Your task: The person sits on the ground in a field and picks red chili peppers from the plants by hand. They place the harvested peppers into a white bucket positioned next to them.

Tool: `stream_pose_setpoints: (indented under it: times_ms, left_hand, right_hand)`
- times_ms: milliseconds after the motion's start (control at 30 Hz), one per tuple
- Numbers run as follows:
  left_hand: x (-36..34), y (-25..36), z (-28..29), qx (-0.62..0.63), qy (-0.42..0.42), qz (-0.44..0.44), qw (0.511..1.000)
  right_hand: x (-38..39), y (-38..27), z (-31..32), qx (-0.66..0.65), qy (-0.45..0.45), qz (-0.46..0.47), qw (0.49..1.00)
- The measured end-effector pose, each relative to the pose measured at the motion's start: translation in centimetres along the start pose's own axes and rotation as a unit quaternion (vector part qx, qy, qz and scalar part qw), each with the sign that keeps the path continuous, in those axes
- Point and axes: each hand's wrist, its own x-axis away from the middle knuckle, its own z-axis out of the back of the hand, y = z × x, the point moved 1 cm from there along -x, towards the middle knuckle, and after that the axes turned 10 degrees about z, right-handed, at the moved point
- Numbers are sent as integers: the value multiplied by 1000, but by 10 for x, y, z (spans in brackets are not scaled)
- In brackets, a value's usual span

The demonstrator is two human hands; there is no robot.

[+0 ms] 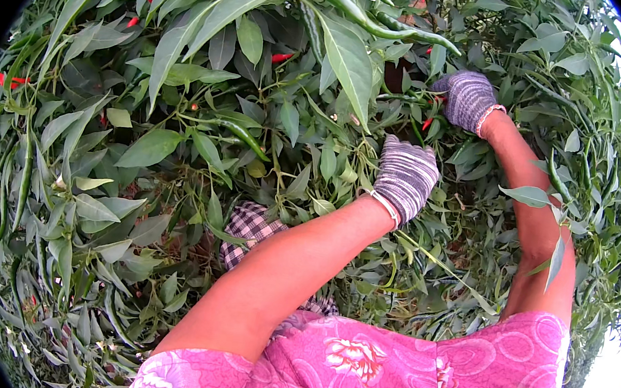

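Observation:
My left hand [406,178], in a grey-and-white striped knit glove, reaches into the middle of a chili pepper plant. Its fingers are curled in among the stems, and what they hold is hidden. Farther up and to the right, my right hand [470,101] wears a matching glove. Its fingers are bent closed at a red chili pepper [439,98], most of which the glove and leaves cover. Just below hangs another red chili pepper [427,123], between the two hands and apart from both.
Dense leaves surround both arms. Long green chili peppers [376,24] hang close at the top, with another green chili pepper [240,136] at left. More red chili peppers [8,80] show at far left. A checkered cloth [251,232] lies behind my left forearm.

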Motion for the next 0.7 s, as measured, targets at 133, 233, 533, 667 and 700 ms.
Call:
stream_pose_setpoints:
  times_ms: [133, 233, 533, 667, 700]
  left_hand:
    - [0, -1, 3, -9, -15, 3, 1000]
    - [1, -2, 2, -8, -2, 2, 1000]
    - [1, -5, -1, 23, 29, 18, 999]
    - [2, -3, -5, 34, 76, 18, 996]
    - [2, -4, -5, 32, 79, 15, 996]
  right_hand:
    - [-5, 2, -12, 30, 8, 16, 999]
    - [-4, 1, -13, 56, -5, 11, 998]
    - [-19, -4, -6, 138, -63, 22, 988]
    - [-15, 8, -3, 13, -30, -120, 992]
    - [-11, 6, 0, -15, -9, -132, 991]
